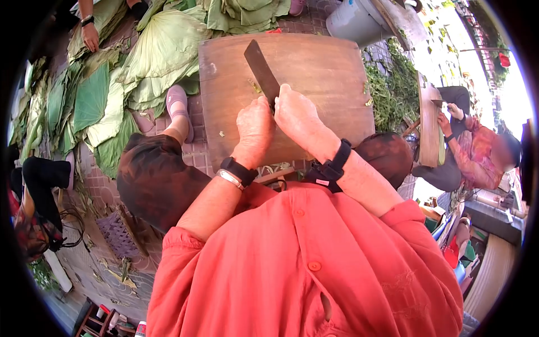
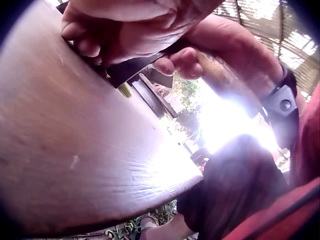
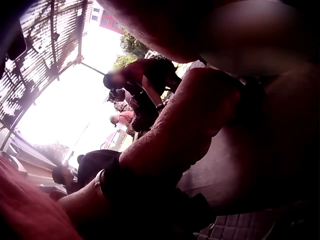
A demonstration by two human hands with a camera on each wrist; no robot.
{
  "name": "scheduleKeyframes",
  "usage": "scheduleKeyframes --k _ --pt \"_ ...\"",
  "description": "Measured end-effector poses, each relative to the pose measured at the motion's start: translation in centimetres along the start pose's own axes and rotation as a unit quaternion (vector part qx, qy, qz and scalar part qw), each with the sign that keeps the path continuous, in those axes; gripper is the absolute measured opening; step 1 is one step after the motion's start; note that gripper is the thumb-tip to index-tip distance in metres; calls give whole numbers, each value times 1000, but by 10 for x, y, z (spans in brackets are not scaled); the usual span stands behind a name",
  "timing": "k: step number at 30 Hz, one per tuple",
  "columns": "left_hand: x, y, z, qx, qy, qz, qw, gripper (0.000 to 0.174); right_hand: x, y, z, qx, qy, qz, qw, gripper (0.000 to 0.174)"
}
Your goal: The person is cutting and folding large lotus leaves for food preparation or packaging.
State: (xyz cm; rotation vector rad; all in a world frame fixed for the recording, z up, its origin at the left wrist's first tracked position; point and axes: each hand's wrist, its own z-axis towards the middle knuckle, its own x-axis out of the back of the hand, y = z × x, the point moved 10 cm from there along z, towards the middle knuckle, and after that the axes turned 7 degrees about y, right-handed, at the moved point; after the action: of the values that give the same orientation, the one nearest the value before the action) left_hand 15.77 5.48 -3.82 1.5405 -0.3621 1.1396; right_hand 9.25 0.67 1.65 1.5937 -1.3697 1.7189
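In the head view my right hand (image 1: 300, 115) grips a broad, dark kitchen knife (image 1: 262, 67) near its handle end. The blade points away and slightly left over a brown wooden board (image 1: 331, 84). Close against it, my left hand (image 1: 255, 129) has its fingers curled at the near part of the blade. The left wrist view shows the left fingers (image 2: 87, 47) bent over the dark blade (image 2: 131, 67), with the right fingertips beside it. A small green scrap (image 2: 125, 90) lies below the blade. The right wrist view is dark, and the knife is hidden there.
Large green leaves (image 1: 163, 56) are spread on the brick floor at the left. Cut greens (image 1: 390, 95) lie right of the board, below a grey bucket (image 1: 353, 22). Another person (image 1: 477, 146) works with a knife at a board (image 1: 429, 123) on the right.
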Motion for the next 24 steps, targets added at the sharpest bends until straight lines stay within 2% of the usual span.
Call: scheduleKeyframes --k 4,7,13,15,18,19,22,24 --pt "3 -1 -2 13 9 -1 1000 7 -1 2 13 0 44 31 999 16" --pt "-1 -6 -3 12 19 -19 1000 11 -1 36 14 -25 96 64 993 23" --pt "-1 1 -3 11 17 -21 1000 13 33 87 -4 -45 148 208 966 25" --pt "-1 4 0 -7 33 -75 997 14 52 83 -22 -108 99 274 950 23" --pt "18 -13 9 40 139 -271 952 18 53 83 -38 -138 51 356 923 21" --pt "27 -19 9 43 168 -276 945 19 45 82 -42 -144 22 358 922 21" --pt "50 -40 18 112 188 -389 895 19 16 73 -52 -150 -73 370 914 22" --pt "63 -41 18 117 191 -406 886 19 -4 57 -57 -140 -142 380 903 23"
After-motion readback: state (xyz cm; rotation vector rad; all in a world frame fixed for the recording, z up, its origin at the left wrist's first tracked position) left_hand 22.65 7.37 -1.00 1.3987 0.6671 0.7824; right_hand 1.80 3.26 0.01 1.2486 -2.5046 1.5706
